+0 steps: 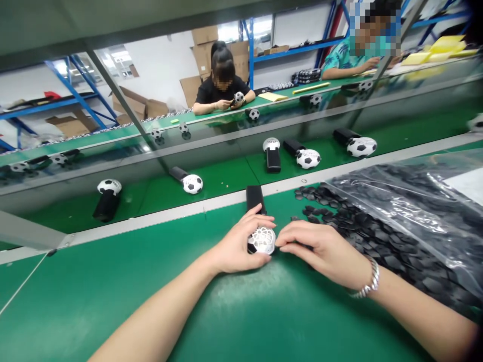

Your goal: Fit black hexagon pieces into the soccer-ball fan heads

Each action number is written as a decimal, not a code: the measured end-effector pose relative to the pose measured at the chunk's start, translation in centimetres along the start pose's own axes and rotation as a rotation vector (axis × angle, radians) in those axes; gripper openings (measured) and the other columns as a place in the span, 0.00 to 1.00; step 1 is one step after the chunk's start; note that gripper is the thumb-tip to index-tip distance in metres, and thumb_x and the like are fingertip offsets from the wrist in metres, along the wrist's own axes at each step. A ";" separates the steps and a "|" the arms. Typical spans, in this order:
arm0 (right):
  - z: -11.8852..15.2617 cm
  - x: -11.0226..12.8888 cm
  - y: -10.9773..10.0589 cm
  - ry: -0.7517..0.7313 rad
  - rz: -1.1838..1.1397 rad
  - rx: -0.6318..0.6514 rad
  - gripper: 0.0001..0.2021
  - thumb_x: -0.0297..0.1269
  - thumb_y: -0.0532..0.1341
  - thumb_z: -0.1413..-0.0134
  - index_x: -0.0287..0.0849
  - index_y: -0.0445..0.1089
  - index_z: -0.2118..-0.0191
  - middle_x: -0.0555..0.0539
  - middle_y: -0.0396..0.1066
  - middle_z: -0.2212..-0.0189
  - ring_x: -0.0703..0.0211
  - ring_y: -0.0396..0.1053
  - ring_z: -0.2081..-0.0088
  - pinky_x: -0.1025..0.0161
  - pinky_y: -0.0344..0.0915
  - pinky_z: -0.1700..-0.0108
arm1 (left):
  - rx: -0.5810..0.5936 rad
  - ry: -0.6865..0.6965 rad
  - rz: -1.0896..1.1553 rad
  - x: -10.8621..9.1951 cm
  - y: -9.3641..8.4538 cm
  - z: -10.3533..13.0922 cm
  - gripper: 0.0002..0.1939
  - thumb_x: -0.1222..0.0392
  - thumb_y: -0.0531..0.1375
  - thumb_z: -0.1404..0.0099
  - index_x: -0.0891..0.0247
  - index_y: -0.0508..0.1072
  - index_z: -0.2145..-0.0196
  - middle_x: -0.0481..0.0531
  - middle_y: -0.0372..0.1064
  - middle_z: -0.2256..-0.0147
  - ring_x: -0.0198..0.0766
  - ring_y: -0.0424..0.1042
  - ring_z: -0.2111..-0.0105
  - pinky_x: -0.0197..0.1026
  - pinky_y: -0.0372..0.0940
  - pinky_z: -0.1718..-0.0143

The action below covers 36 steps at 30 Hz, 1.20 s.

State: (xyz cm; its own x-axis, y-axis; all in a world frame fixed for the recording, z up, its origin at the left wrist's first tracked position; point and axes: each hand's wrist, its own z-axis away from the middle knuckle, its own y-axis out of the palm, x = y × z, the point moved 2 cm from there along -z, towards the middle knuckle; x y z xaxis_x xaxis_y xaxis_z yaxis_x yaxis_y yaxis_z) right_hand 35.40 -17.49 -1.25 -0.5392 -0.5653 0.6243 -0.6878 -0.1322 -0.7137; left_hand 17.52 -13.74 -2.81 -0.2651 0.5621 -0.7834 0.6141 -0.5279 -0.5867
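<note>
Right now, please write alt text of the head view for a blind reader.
The left hand holds a football-shaped piece on a green worktop, the right hand close beside it. Loose black pieces lie to the right; similar items and two people are beyond.

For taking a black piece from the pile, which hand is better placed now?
Probably the right hand: it is nearer the pile of black pieces, which lies on its side, while the left hand curls around the white ball. Whether the right holds something is unclear.

Factory workshop: green conveyor belt, 2 co-workers.
</note>
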 end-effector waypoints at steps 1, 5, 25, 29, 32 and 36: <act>0.0 0.0 0.2 -0.006 0.012 0.011 0.07 0.30 0.55 0.45 0.45 0.70 0.65 0.49 0.73 0.68 0.59 0.70 0.66 0.61 0.65 0.61 | 0.001 -0.005 -0.004 0.0 0.0 0.0 0.28 0.66 0.63 0.51 0.60 0.62 0.52 0.55 0.58 0.45 0.45 0.42 0.38 0.53 0.46 0.40; 0.0 -0.1 0.7 -0.001 0.039 0.001 0.06 0.31 0.56 0.45 0.45 0.70 0.68 0.50 0.73 0.70 0.59 0.69 0.68 0.60 0.65 0.61 | 0.008 -0.018 -0.004 -0.2 0.0 -0.1 0.27 0.66 0.63 0.51 0.58 0.62 0.52 0.54 0.59 0.45 0.48 0.42 0.38 0.56 0.47 0.41; -1.0 -0.6 1.3 0.157 -0.162 -0.010 0.06 0.29 0.61 0.50 0.42 0.67 0.75 0.53 0.66 0.76 0.63 0.65 0.72 0.66 0.61 0.68 | -0.091 -0.114 -0.023 -0.6 0.8 0.0 0.25 0.64 0.61 0.49 0.59 0.62 0.52 0.54 0.60 0.47 0.46 0.41 0.38 0.53 0.48 0.41; -1.3 -0.4 1.1 0.140 -0.111 0.055 0.06 0.27 0.61 0.51 0.42 0.66 0.76 0.53 0.66 0.75 0.64 0.64 0.72 0.67 0.59 0.68 | -0.084 -0.092 -0.029 -0.6 0.9 0.0 0.29 0.65 0.62 0.50 0.59 0.60 0.49 0.53 0.60 0.47 0.45 0.41 0.38 0.53 0.46 0.40; -1.3 -0.6 1.1 0.131 -0.140 0.066 0.06 0.28 0.61 0.51 0.42 0.66 0.75 0.53 0.65 0.75 0.63 0.63 0.71 0.66 0.59 0.68 | -0.103 -0.106 -0.037 -0.6 1.1 -0.1 0.29 0.64 0.62 0.51 0.59 0.61 0.50 0.53 0.60 0.47 0.47 0.42 0.38 0.54 0.47 0.40; -1.1 -1.7 1.5 0.234 -0.317 0.064 0.05 0.30 0.61 0.52 0.42 0.64 0.74 0.54 0.64 0.76 0.64 0.62 0.72 0.66 0.60 0.69 | -0.173 -0.128 -0.046 -0.7 1.4 -0.2 0.25 0.63 0.63 0.51 0.60 0.64 0.54 0.54 0.65 0.52 0.47 0.48 0.40 0.54 0.50 0.42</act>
State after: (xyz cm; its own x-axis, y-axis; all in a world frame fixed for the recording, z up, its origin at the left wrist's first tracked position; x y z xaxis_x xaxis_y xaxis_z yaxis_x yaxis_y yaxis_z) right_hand 34.70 -15.84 -3.00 -0.4060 -0.2881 0.8673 -0.8106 -0.3247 -0.4874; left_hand 18.69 -14.73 -3.05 -0.3812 0.4915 -0.7830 0.7150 -0.3802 -0.5867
